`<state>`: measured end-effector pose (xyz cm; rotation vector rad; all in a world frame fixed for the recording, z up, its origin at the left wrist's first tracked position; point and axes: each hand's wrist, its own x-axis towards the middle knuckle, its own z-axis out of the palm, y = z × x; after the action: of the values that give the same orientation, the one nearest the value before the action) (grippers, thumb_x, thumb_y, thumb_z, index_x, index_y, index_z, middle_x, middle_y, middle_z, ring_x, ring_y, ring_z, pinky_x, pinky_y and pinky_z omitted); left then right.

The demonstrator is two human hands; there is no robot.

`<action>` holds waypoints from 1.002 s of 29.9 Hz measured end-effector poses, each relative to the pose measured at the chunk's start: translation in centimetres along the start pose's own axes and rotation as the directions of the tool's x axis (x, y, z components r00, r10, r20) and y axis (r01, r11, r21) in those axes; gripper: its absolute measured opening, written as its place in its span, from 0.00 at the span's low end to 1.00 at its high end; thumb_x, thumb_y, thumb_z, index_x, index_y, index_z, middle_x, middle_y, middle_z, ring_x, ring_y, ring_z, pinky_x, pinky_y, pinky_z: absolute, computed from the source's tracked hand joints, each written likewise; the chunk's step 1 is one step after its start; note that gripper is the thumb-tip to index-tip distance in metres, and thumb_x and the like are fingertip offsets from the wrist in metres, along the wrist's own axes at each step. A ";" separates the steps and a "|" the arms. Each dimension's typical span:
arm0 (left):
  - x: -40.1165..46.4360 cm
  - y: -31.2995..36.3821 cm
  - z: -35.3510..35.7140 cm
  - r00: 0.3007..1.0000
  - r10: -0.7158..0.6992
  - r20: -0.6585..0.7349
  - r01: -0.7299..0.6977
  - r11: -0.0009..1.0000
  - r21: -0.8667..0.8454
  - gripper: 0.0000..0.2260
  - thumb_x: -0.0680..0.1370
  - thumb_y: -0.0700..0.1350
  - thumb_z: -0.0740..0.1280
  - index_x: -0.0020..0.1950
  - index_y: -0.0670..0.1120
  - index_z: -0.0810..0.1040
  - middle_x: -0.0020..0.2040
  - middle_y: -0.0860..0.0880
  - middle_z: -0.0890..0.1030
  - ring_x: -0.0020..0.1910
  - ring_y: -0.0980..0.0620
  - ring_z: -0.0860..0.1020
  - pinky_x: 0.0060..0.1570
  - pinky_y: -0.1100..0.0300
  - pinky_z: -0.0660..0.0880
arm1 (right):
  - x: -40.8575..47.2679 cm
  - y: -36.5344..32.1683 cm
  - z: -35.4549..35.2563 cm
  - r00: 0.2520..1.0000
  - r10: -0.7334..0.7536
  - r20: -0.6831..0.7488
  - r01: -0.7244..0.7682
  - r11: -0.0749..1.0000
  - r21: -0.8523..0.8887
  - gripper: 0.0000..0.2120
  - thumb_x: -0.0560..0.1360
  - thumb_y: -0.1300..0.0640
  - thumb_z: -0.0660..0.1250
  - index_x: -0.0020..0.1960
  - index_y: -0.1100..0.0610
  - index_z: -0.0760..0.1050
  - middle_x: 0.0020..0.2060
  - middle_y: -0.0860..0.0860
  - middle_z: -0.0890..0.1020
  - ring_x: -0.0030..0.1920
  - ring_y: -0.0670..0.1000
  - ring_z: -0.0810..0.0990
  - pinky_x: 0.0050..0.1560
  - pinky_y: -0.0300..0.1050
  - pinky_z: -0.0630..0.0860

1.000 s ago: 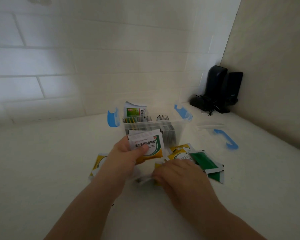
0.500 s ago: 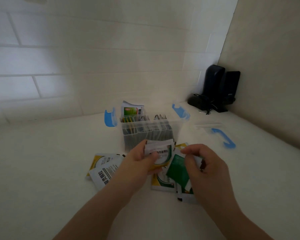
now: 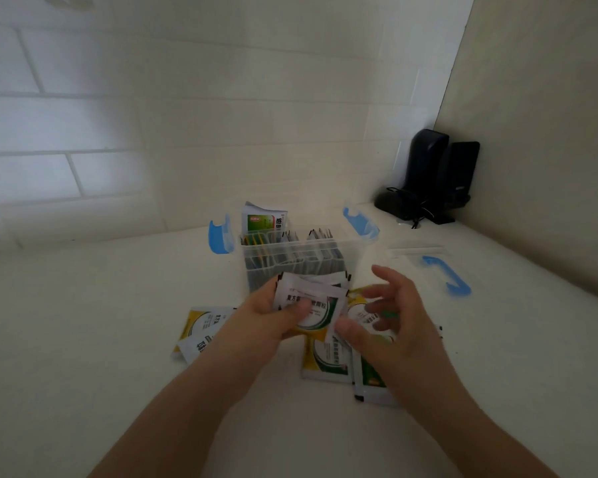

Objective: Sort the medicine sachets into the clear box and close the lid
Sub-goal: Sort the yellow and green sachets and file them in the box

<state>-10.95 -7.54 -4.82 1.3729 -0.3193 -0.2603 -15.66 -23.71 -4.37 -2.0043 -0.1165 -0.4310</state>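
Observation:
A clear box (image 3: 346,251) with blue side latches stands open at the table's middle, holding several upright sachets; one green and white sachet (image 3: 263,220) sticks up at its back left. My left hand (image 3: 266,317) grips a small stack of white, green and yellow sachets (image 3: 311,300) just in front of the box. My right hand (image 3: 394,322) hovers beside the stack with fingers spread and relaxed, holding nothing. Loose sachets lie on the table: some at the left (image 3: 201,329), some under my hands (image 3: 328,362). The clear lid (image 3: 428,258) with a blue handle lies to the right.
Two black speakers (image 3: 435,174) with cables stand in the back right corner. A tiled wall runs behind the box and a plain wall closes the right side.
My right hand lifted a green sachet from the table, brought it to the stack in my left hand and let go; its fingers are now spread. The stack has grown.

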 end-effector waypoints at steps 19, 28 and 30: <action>-0.9 1.1 1.9 0.953 0.286 -0.096 -0.274 0.954 0.125 0.09 0.69 0.54 0.63 0.44 0.54 0.78 0.40 0.54 0.84 0.39 0.56 0.82 0.35 0.67 0.77 | -0.7 -2.0 0.1 0.985 0.039 0.170 -0.081 0.965 0.250 0.23 0.68 0.50 0.65 0.60 0.38 0.63 0.46 0.42 0.83 0.45 0.40 0.81 0.41 0.32 0.78; 1.2 5.4 3.6 0.855 0.416 -0.311 -0.429 0.903 0.029 0.05 0.78 0.43 0.60 0.49 0.53 0.73 0.43 0.55 0.82 0.38 0.62 0.80 0.30 0.73 0.74 | 5.1 -6.2 2.4 0.997 -0.038 0.073 0.014 0.952 0.307 0.21 0.71 0.45 0.58 0.61 0.52 0.67 0.43 0.44 0.80 0.40 0.37 0.79 0.37 0.29 0.75; 3.0 7.1 1.9 0.827 0.520 -0.211 -0.463 0.845 0.269 0.06 0.77 0.43 0.61 0.49 0.55 0.71 0.44 0.59 0.80 0.41 0.61 0.79 0.35 0.72 0.75 | 8.1 -7.0 2.3 0.997 -0.057 0.059 0.041 0.968 0.247 0.17 0.74 0.47 0.57 0.58 0.56 0.67 0.39 0.46 0.78 0.33 0.36 0.78 0.29 0.28 0.72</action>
<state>-8.91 -9.05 2.68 1.4572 -0.4655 0.4104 -9.45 -19.35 3.48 -1.7743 -0.2491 -0.3639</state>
